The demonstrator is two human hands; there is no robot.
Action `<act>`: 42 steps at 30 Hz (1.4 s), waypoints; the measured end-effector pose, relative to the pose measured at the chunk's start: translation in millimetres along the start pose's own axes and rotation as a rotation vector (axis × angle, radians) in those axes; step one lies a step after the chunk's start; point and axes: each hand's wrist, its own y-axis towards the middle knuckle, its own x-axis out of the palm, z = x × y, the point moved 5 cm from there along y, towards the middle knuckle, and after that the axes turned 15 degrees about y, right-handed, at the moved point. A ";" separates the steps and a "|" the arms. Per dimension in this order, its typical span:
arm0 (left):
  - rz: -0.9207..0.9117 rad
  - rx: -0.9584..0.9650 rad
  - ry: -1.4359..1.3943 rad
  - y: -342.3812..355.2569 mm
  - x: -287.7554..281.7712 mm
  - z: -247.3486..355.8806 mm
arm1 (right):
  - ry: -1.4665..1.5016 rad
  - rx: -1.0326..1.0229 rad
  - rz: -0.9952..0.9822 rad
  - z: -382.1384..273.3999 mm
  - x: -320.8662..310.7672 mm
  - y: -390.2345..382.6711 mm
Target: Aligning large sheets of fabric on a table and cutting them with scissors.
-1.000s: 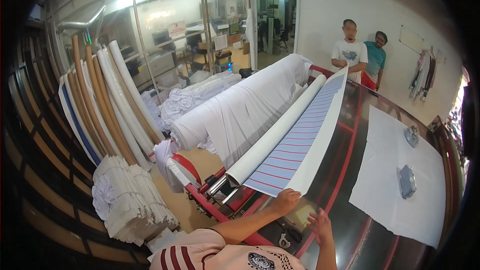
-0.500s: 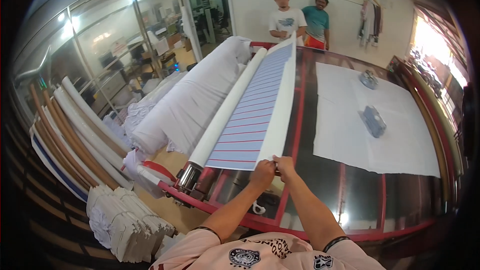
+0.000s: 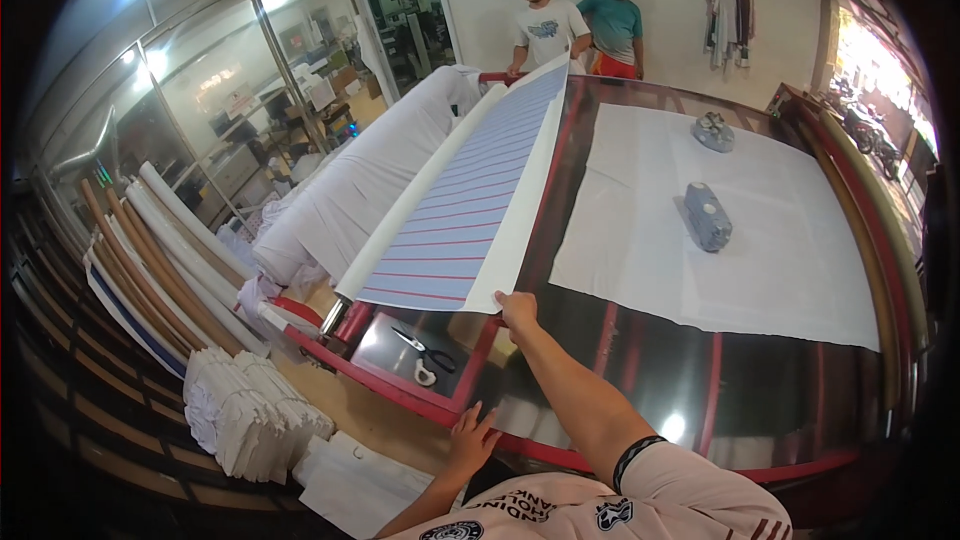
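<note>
My right hand (image 3: 517, 312) pinches the near right corner of a long white-bordered sheet (image 3: 440, 225), printed blue-grey with red stripes. The sheet runs from a white roll (image 3: 385, 235) at its left side to the far end of the table. There, a person in a white shirt (image 3: 548, 30) has a raised hand at its far corner. Lower down, my left hand (image 3: 470, 440) is empty, fingers spread, beside the red table frame (image 3: 400, 392). Scissors (image 3: 428, 352) with dark and white handles lie on a shiny panel just beyond it.
On the right lies a white sheet (image 3: 630, 260) weighted by two grey wrapped lumps (image 3: 708, 218). A large fabric roll (image 3: 370, 165) is at left, near upright tubes (image 3: 150, 260) and stacked white bundles (image 3: 250, 415). Another person in teal (image 3: 615, 25) stands at the back.
My left hand has let go of the sheet's corner and dropped toward the table's near edge. My right hand and the sheet have shifted left in view, uncovering the scissors. The view has also turned.
</note>
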 end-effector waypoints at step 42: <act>-0.241 -0.657 -1.186 83.6 64.3 -10.3 | 0.178 -0.404 0.176 -327.6 -578.3 -152.0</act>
